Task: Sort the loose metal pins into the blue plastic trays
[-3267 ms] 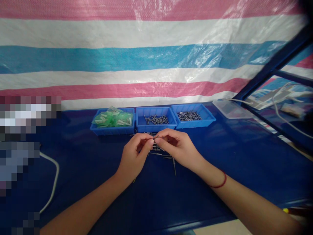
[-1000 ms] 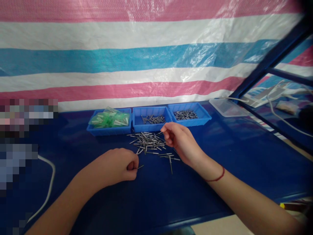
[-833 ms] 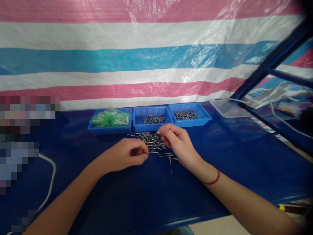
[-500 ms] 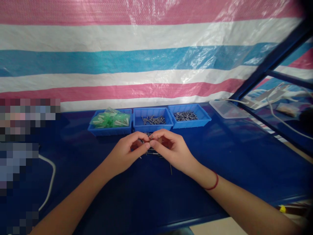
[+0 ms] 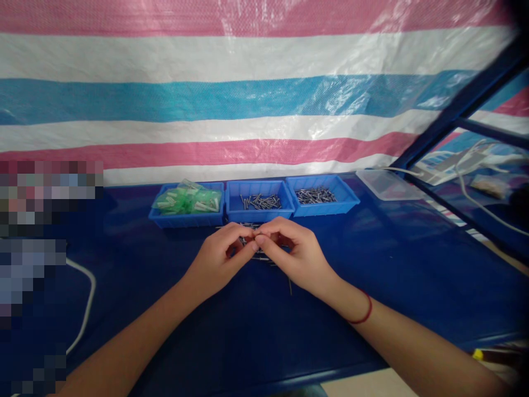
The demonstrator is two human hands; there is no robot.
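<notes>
My left hand [image 5: 223,253] and my right hand [image 5: 291,248] meet at the fingertips, each closed in a pinch. Whatever lies between the tips is too small and covered to make out. Below and behind the fingers is a loose pile of thin metal pins [image 5: 260,258], rivet-like, partly hidden by both hands. A single pin [image 5: 290,286] sticks out toward me beside my right hand. Just beyond stand the middle blue bin [image 5: 260,216] and the right blue bin [image 5: 326,209], both holding short metal pieces.
The left blue bin [image 5: 185,221] holds green and clear plastic packets [image 5: 188,198]. A clear plastic lid [image 5: 388,184] lies at the back right, near a dark metal frame [image 5: 438,124] and white cables. Another white cable [image 5: 88,309] curves at the left. A striped sheet [image 5: 248,99] hangs behind the table.
A thin metal piece that showed between my fingertips is now hidden. My left hand has shifted slightly right, and the fingertips are closer together. The bins keep their places.
</notes>
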